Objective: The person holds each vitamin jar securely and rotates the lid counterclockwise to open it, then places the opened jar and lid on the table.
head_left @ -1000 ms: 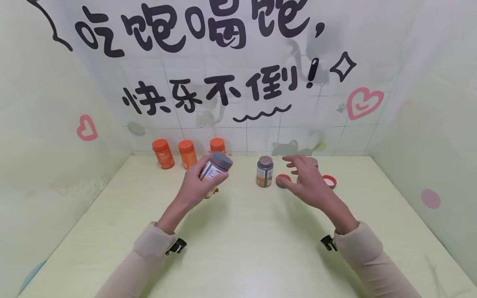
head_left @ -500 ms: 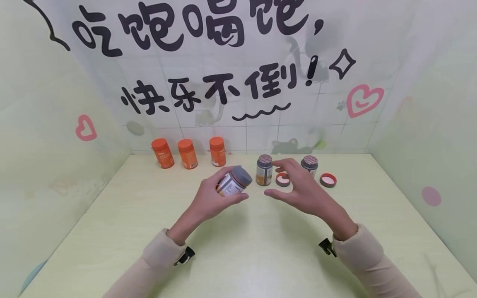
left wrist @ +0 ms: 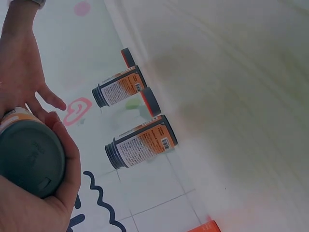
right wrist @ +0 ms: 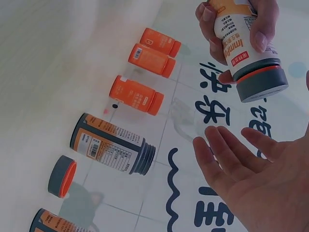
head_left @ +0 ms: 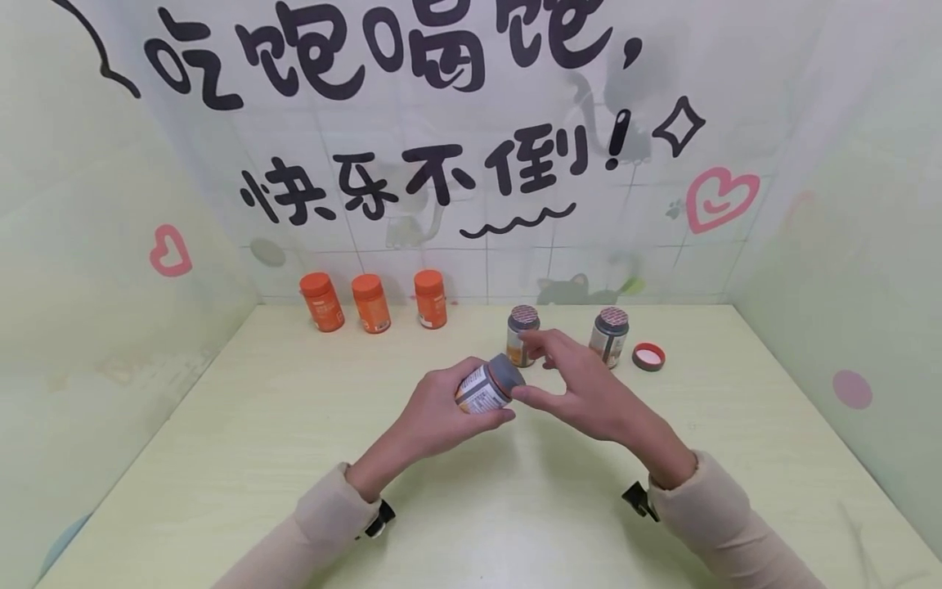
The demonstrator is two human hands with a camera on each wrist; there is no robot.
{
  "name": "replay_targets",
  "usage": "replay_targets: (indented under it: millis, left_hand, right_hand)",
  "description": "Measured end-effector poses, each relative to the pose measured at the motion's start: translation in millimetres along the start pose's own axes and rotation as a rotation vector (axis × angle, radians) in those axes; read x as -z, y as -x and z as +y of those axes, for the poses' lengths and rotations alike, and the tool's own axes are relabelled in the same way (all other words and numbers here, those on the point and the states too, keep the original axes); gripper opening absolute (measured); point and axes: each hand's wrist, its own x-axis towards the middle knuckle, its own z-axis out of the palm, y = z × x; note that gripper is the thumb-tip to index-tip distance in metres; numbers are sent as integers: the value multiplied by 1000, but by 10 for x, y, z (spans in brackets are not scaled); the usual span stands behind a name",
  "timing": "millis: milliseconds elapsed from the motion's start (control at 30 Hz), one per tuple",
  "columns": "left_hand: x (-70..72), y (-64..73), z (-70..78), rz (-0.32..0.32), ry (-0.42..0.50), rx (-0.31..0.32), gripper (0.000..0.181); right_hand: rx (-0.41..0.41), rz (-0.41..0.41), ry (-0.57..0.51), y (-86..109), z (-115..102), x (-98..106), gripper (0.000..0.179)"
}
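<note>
My left hand (head_left: 445, 409) grips a capped supplement bottle (head_left: 482, 391), tilted with its grey cap (right wrist: 263, 83) toward the right. The left wrist view shows its dark round base (left wrist: 31, 157), fingers wrapped around the side. My right hand (head_left: 589, 393) is beside the cap; in the right wrist view its fingers (right wrist: 227, 150) are spread and apart from the cap, holding nothing. Behind it stands an uncapped bottle (right wrist: 113, 143) with a sealed mouth. Another uncapped bottle (head_left: 609, 337) stands farther right. Between them lies a removed cap (right wrist: 63, 176), hidden behind my right hand in the head view.
Several orange bottles stand along the back left, among them one at the far left (head_left: 322, 303) and one nearer the middle (head_left: 430, 300). A second loose cap (head_left: 648, 357) lies upturned at the right. Walls with printed lettering enclose the table (head_left: 243, 458) at the back and sides.
My left hand has carried the capped bottle rightward and tilted it further. My right hand has shifted slightly left and down to the bottle's cap, now covering the nearer loose cap in the head view.
</note>
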Motion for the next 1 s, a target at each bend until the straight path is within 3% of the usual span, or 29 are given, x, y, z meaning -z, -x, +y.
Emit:
replay_targets:
  millis: [433,700,833,1000]
  left_hand:
    - [-100,62,92,57,-199,-172,50]
    - [-149,88,89,125,-305,-289,53]
    - [-159,100,99,155,-373,-346,55]
    - [-166,124,131,168,-490,-397,59]
  right_hand:
    - [-78,-23,82,9,-118,-68,55]
    - [-83,42,161,26,-147,-123,35]
    - [-91,82,213,34,-171,-133,35]
    - [-158,79,244,34,-194,-147,44]
